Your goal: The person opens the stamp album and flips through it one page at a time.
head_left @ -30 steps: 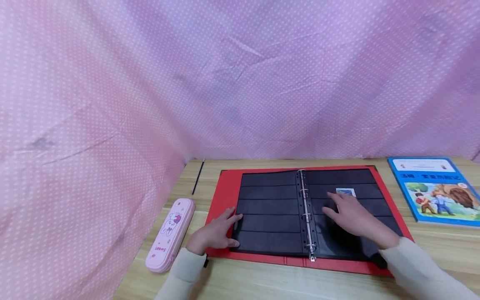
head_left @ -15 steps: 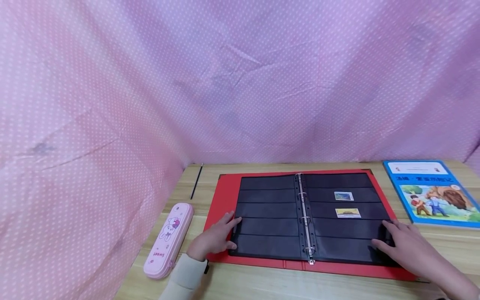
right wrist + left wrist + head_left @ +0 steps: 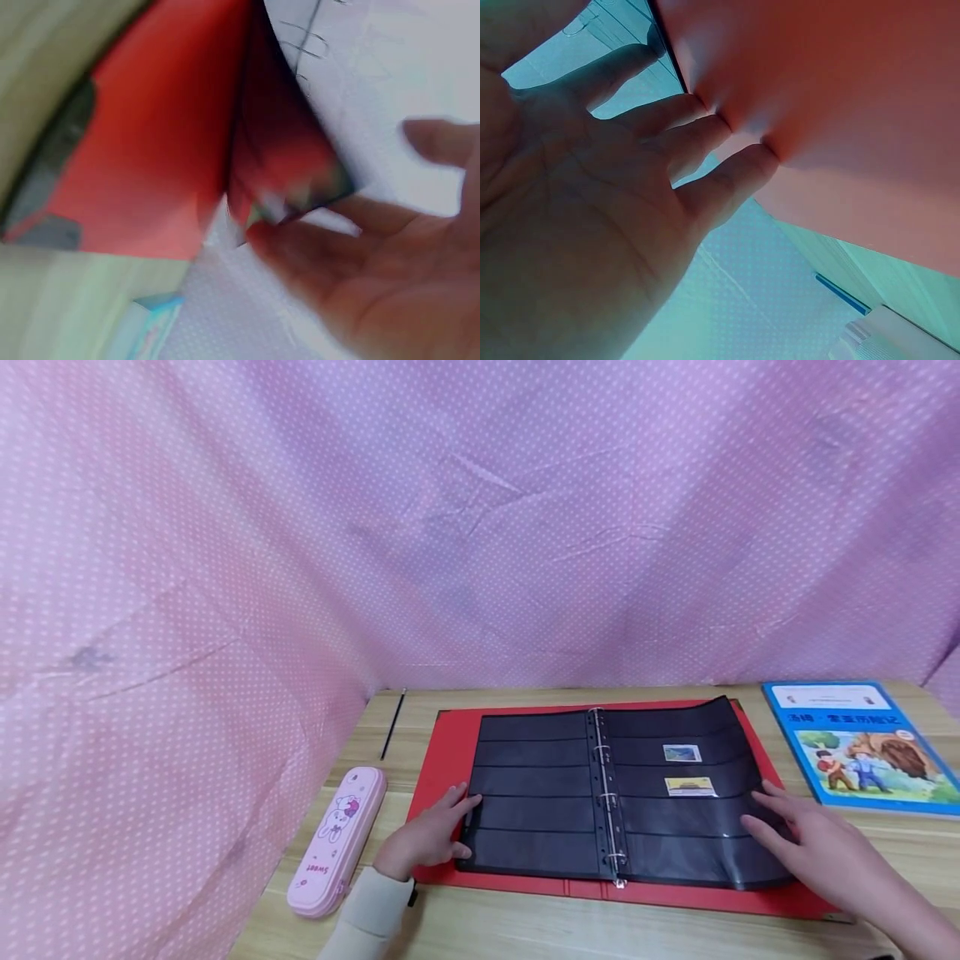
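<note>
A red ring binder (image 3: 442,752) lies spread on the table, with black strip-pocket pages on both sides of its metal rings (image 3: 609,802). On the right page (image 3: 675,856) sit a blue stamp (image 3: 682,752) and, below it, a yellow stamp (image 3: 692,787). The left hand (image 3: 423,839) rests with spread fingers on the red cover and the left page's outer edge. At the right page's outer edge, the right hand (image 3: 828,839) touches the page, which curves up off the cover. In the right wrist view the fingertips (image 3: 266,238) meet the page's edge, while the thumb stands apart.
Left of the binder lie a pink pencil case (image 3: 337,843) and a dark pencil (image 3: 393,724). A blue-covered book (image 3: 862,747) lies to the right. Behind the wooden table (image 3: 510,927) hangs a pink dotted cloth (image 3: 480,527).
The right hand has moved from above the right page to its outer edge, uncovering the yellow stamp. That page's outer side has risen. The left hand has stayed nearly in place.
</note>
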### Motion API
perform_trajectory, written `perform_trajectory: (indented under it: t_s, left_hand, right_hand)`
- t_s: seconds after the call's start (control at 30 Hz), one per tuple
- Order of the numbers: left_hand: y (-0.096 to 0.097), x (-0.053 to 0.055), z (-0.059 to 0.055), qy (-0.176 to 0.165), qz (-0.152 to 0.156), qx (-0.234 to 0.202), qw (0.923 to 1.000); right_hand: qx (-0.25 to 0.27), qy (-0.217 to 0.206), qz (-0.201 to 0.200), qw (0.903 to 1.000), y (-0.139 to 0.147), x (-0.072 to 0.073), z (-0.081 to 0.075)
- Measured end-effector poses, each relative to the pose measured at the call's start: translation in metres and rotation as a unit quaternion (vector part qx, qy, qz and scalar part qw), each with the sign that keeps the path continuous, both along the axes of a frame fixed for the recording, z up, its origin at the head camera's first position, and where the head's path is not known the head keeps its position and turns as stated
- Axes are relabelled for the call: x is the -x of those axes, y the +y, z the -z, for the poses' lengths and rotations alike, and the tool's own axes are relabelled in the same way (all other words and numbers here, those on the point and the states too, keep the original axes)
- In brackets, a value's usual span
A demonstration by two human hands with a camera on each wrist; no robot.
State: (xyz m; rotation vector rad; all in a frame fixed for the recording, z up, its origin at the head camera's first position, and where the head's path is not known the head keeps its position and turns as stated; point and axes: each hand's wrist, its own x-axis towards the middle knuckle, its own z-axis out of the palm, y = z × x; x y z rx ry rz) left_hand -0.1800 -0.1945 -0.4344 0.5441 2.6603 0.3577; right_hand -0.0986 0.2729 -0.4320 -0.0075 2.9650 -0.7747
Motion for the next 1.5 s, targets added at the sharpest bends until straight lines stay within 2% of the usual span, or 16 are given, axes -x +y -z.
perform_trajectory:
  t_s: [0.1, 0.2, 0.43, 0.53, 0.73, 0.77, 0.93, 1.1, 1.23, 1.33, 1.4, 1.5]
  left_hand:
    - [0.0, 0.001, 0.0, -0.002, 0.0, -0.001, 1.0]
    - [-0.001, 0.001, 0.001, -0.002, 0.0, -0.002, 1.0]
    - [-0.001, 0.0, 0.001, -0.001, -0.003, -0.004, 1.0]
    - [0.0, 0.0, 0.001, -0.001, -0.003, -0.003, 1.0]
    - [-0.001, 0.001, 0.002, 0.001, 0.0, -0.001, 1.0]
    - [-0.001, 0.001, 0.002, 0.002, 0.001, 0.0, 1.0]
    - [-0.002, 0.001, 0.003, 0.002, 0.003, -0.003, 1.0]
    - [-0.001, 0.002, 0.003, 0.002, 0.003, -0.001, 1.0]
    - [-0.001, 0.002, 0.001, 0.001, 0.002, 0.001, 1.0]
    - [-0.001, 0.002, 0.0, -0.001, 0.003, -0.003, 1.0]
    - [-0.002, 0.002, -0.001, -0.002, 0.006, -0.006, 1.0]
    - [-0.005, 0.005, -0.001, -0.009, 0.005, -0.028, 0.9996]
  right_hand:
    - [0.048, 0.025, -0.02, 0.9983, -0.005, -0.004, -0.008]
    - [0.101, 0.07, -0.044, 0.9914, -0.009, -0.007, -0.017]
    - [0.186, 0.203, -0.088, 0.9574, -0.019, -0.007, -0.031]
    - [0.212, 0.231, -0.103, 0.944, -0.024, -0.007, -0.039]
    - [0.264, 0.26, -0.127, 0.9199, -0.031, -0.008, -0.055]
    - [0.273, 0.27, -0.137, 0.9132, -0.032, -0.008, -0.056]
    - [0.328, 0.313, -0.204, 0.8678, -0.04, -0.001, -0.055]
    - [0.401, 0.298, -0.238, 0.8331, -0.047, 0.004, -0.055]
    - [0.446, 0.315, -0.28, 0.7895, -0.052, 0.01, -0.053]
    - [0.454, 0.327, -0.299, 0.7731, -0.056, 0.014, -0.053]
    - [0.459, 0.326, -0.303, 0.7683, -0.059, 0.015, -0.052]
    - [0.447, 0.317, -0.301, 0.7804, -0.065, 0.015, -0.05]
